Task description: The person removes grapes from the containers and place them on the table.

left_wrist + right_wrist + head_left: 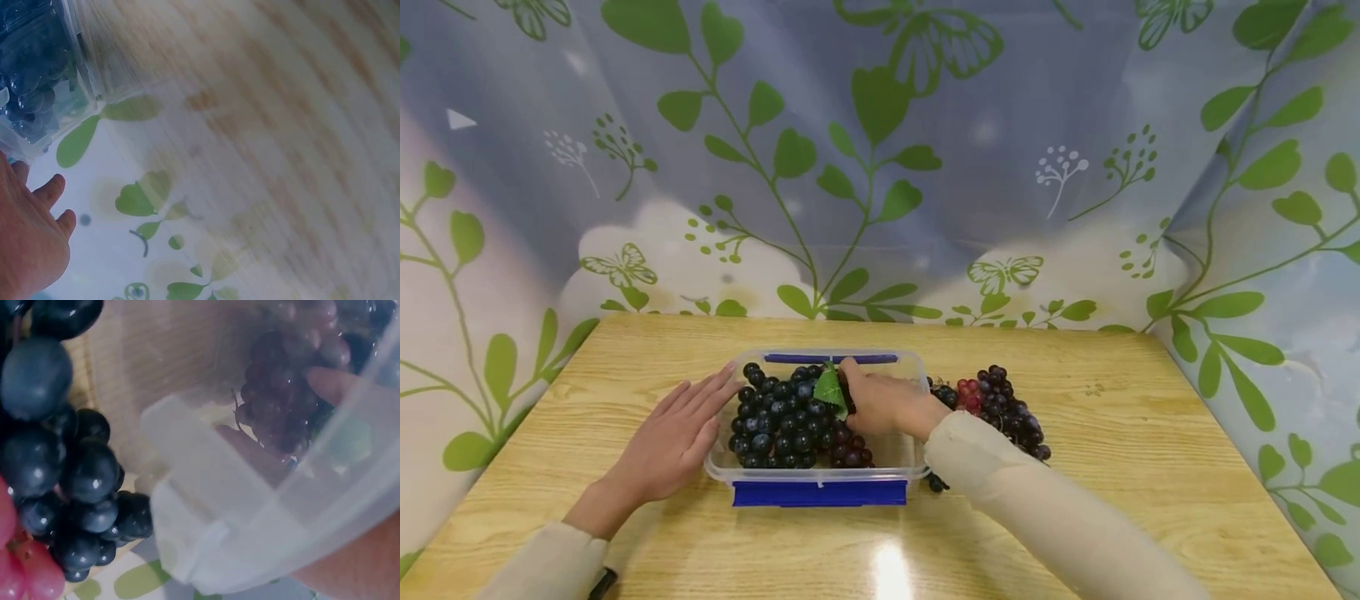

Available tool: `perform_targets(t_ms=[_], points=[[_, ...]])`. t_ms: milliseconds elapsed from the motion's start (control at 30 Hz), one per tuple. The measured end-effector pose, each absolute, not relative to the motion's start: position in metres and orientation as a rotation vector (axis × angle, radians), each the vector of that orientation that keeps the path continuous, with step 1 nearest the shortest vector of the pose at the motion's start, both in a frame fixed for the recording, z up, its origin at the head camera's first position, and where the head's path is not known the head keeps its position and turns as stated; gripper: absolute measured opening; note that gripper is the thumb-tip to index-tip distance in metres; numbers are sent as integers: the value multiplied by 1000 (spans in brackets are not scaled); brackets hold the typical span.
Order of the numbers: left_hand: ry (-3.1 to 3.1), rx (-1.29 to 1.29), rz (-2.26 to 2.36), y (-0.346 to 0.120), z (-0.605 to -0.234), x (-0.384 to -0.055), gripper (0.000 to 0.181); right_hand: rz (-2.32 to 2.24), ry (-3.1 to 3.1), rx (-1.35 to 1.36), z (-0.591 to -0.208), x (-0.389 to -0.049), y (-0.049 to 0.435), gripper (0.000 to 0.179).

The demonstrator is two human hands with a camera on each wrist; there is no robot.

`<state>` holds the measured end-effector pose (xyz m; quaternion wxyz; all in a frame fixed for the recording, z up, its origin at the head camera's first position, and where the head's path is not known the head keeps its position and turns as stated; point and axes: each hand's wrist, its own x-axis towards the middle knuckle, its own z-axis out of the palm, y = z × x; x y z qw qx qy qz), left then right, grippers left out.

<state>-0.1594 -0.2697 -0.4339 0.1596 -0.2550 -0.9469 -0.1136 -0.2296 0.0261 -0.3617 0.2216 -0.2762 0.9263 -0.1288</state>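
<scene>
A clear plastic box (820,475) with blue clips holds a large bunch of black grapes (778,417) and a smaller bunch of dark red grapes (852,450). My right hand (880,402) reaches down inside the box at its right part. Through the clear wall in the right wrist view, its thumb and a finger close on the dark red grapes (275,394) from two sides. A green leaf (830,389) lies by those fingers. My left hand (673,433), fingers straight, rests with its fingertips against the box's left rim; the left wrist view shows its fingers (50,190) by a box corner.
Right of the box, close to its wall, lie more grapes: dark purple ones (1011,412), a few red ones (970,396) and black ones (37,378). The wooden table (1112,467) meets a leaf-patterned cloth (985,192) at the back and sides.
</scene>
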Motion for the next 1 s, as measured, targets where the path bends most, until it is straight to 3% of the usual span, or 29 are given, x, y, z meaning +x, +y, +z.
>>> perform_targets(t_ms=[1000], points=[[-2707, -730, -317, -271, -432, -159, 50, -469, 2488, -749, -364, -233, 23, 61]])
